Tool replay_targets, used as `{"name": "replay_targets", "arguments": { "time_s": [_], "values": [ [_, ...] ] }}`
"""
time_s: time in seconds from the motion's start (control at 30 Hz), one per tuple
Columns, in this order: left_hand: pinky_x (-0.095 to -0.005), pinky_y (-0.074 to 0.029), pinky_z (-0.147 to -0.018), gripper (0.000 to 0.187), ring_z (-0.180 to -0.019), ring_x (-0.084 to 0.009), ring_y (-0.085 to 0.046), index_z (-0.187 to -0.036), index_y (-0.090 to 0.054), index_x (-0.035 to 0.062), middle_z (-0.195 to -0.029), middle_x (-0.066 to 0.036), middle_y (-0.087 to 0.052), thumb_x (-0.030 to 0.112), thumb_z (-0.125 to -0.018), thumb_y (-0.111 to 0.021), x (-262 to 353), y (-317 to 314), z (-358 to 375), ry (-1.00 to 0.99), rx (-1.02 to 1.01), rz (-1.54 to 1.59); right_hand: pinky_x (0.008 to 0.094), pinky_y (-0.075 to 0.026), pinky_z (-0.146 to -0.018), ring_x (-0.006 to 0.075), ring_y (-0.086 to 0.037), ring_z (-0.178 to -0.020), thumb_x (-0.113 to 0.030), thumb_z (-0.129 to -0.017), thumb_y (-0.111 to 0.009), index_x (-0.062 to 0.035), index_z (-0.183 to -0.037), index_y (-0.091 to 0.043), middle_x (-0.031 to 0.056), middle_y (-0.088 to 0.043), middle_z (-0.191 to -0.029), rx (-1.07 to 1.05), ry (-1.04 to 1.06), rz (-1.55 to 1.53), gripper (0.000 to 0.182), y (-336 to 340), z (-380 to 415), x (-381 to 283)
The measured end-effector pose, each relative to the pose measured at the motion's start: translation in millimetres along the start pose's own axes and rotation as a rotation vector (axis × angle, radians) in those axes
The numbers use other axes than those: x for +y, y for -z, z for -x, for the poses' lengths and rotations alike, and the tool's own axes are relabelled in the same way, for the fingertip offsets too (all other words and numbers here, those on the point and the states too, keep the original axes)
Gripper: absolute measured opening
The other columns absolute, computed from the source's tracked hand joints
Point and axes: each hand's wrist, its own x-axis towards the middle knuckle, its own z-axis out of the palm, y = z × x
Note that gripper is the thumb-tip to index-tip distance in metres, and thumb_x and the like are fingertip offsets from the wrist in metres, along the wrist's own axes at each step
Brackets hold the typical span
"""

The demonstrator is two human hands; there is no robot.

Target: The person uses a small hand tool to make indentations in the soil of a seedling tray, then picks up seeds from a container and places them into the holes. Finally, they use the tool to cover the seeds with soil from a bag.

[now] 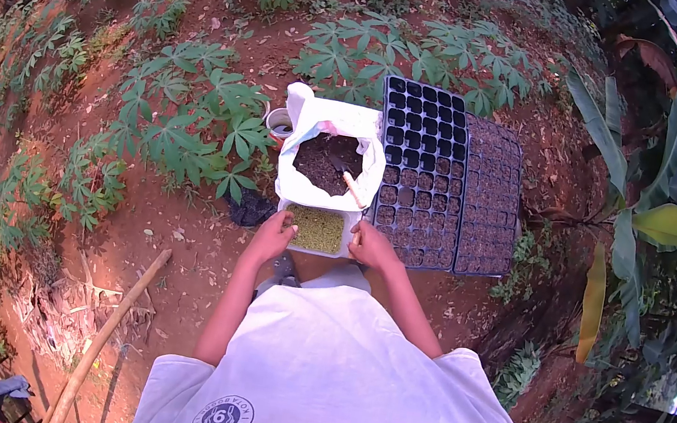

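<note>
A shallow pale plastic container (pixel 346 234) of small yellow-green grains (pixel 316 230) is between my two hands, close in front of my body. My left hand (pixel 273 235) is closed on its left side, the thumb at the rim. On the opposite side, my right hand (pixel 374 246) grips the right edge. Just beyond the container stands a white sack (pixel 325 198), its mouth rolled back around dark soil (pixel 319 165). A trowel with a light wooden handle (pixel 352 187) rests in that soil.
Right of the sack lie two black seedling trays; the nearer tray (pixel 426 129) is partly soil-filled, and the farther tray (pixel 492 194) is filled. A white cup (pixel 276 116) stands behind the sack's left side. Cassava-like plants (pixel 187 117) grow at left, and a long stick (pixel 115 323) lies lower left.
</note>
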Motion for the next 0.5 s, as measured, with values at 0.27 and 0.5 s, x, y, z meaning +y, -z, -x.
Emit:
{"name": "replay_targets", "arguments": {
  "time_s": [0.27, 0.5],
  "values": [
    [-0.0339, -0.048, -0.079, 0.036, -0.088, -0.0244, -0.061, -0.117, -0.051, -0.0023, -0.110, -0.018, -0.059, 0.016, -0.087, -0.057, 11.8, 2.8, -2.6, 0.052, -0.013, -0.005, 0.0374, -0.048, -0.068, 0.0260, -0.063, -0.073, -0.014, -0.081, -0.053, -0.0027, -0.105, -0.049, 0.0157, -0.060, -0.083, 0.051, 0.077, -0.220, 0.026, 3.8, 20.1, 3.4],
    [-0.0338, -0.048, -0.079, 0.036, -0.088, -0.0246, -0.061, -0.118, -0.051, -0.0016, -0.108, -0.018, -0.060, 0.018, -0.088, -0.057, 6.8, -6.7, -7.4, 0.044, -0.034, -0.061, 0.0302, -0.043, -0.056, 0.0130, -0.051, -0.059, -0.008, -0.086, -0.047, -0.0043, -0.104, -0.048, 0.0060, -0.051, -0.072, -0.002, -0.031, -0.567, 0.018, 23.2, 39.9, 10.1]
  ]
}}
